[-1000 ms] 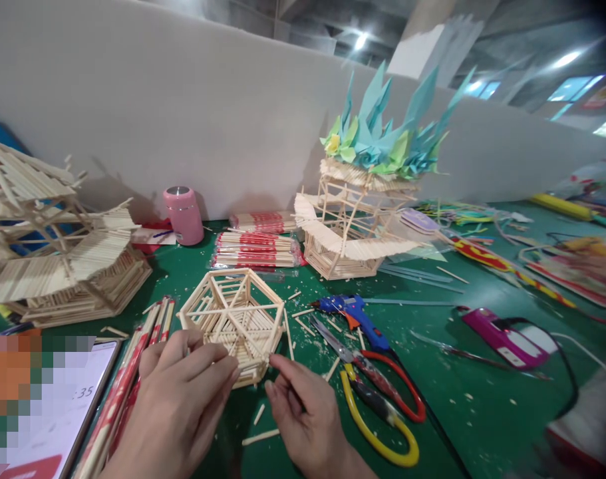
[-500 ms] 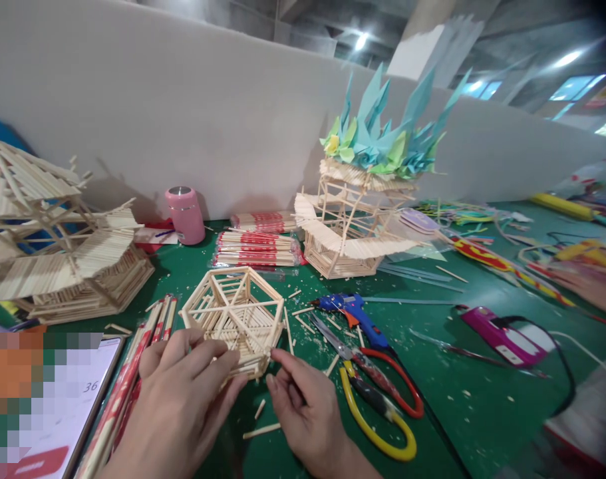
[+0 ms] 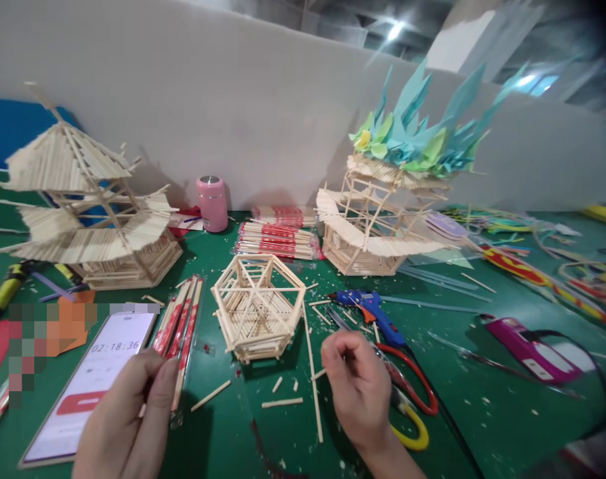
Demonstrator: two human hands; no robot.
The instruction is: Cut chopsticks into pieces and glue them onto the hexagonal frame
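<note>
A hexagonal frame of thin wooden sticks stands on the green table, touched by neither hand. To its right, my right hand is closed in a pinch on a short wooden stick, whose end sticks out to the left. My left hand is at the lower left with its fingers curled together, over the edge of the phone and beside red-banded packs of sticks; what it holds, if anything, is hidden. Loose stick pieces lie between the hands.
A blue glue gun and red-and-yellow-handled scissors lie right. Two stick pagodas stand behind, with a pink bottle and more stick packs between. A magenta device lies farther right.
Both hands have come away from the hexagonal frame and moved apart, left and right. The view has shifted left, showing more of the left pagoda and the phone.
</note>
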